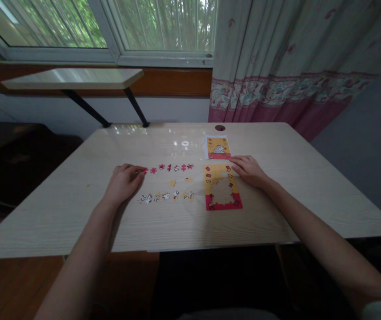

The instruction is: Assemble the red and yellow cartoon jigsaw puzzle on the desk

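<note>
My left hand [123,182] is at the left end of a row of red puzzle pieces [153,170]. Its thumb and fingers close on a red puzzle piece [145,170] lying on the table. My right hand [248,170] rests with fingers stretched out, the fingertips at the lower right corner of a picture card [218,148] that shows a white animal on yellow and red. Just below the card lies a partly assembled puzzle [209,201], its yellow and red border joined around a gap in the middle. Several white-and-yellow pieces [165,196] form a lower row, with yellow pieces [172,182] between the rows.
The pale wooden table [177,231] has a round cable hole [220,128] near its back edge. A raised shelf [77,79] on black legs stands at the back left. Behind are a window [163,26] and a patterned curtain [260,62].
</note>
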`<control>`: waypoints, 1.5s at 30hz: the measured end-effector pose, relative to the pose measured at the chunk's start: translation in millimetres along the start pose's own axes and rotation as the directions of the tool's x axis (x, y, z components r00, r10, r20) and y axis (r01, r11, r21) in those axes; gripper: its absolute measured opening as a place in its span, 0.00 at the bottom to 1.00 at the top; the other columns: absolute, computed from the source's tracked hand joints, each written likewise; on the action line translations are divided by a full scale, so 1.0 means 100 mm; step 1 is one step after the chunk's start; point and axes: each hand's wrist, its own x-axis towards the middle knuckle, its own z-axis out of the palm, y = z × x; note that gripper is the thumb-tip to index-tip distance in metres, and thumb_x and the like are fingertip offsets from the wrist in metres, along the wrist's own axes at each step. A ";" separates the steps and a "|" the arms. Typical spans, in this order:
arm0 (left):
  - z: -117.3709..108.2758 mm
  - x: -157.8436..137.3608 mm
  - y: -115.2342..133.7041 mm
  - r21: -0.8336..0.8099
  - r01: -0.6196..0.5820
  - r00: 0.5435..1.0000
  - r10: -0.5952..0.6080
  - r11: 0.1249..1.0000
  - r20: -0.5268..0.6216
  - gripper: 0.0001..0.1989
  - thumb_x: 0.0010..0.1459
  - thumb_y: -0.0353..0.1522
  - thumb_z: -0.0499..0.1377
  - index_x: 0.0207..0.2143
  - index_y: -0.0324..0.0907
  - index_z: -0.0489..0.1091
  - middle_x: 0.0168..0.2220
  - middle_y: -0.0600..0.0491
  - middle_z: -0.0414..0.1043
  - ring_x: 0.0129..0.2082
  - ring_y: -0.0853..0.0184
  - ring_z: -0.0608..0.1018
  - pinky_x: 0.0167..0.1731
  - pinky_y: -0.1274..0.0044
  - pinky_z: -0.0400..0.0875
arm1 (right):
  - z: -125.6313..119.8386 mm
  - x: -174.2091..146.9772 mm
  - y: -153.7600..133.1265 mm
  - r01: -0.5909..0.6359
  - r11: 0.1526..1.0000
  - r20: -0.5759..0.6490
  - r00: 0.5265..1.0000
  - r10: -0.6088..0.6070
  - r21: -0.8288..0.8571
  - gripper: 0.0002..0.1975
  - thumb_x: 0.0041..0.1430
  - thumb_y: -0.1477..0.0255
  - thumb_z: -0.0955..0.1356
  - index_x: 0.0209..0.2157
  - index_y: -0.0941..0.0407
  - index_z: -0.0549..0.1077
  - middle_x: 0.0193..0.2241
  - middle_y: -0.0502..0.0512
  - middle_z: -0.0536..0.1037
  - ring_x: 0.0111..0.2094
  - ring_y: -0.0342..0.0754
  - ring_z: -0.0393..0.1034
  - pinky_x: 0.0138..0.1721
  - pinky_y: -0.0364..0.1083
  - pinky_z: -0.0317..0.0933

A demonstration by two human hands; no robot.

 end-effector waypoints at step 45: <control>-0.41 -0.40 0.34 -0.316 -0.053 0.927 0.164 0.947 0.338 0.15 0.54 0.39 0.55 0.41 0.42 0.73 0.38 0.48 0.69 0.38 0.61 0.73 0.42 0.66 0.68 | -0.03 0.00 -0.01 -0.012 1.000 0.009 1.000 0.012 0.007 0.23 0.65 0.62 0.54 0.55 0.53 0.67 0.53 0.57 0.70 0.52 0.55 0.61 0.51 0.55 0.55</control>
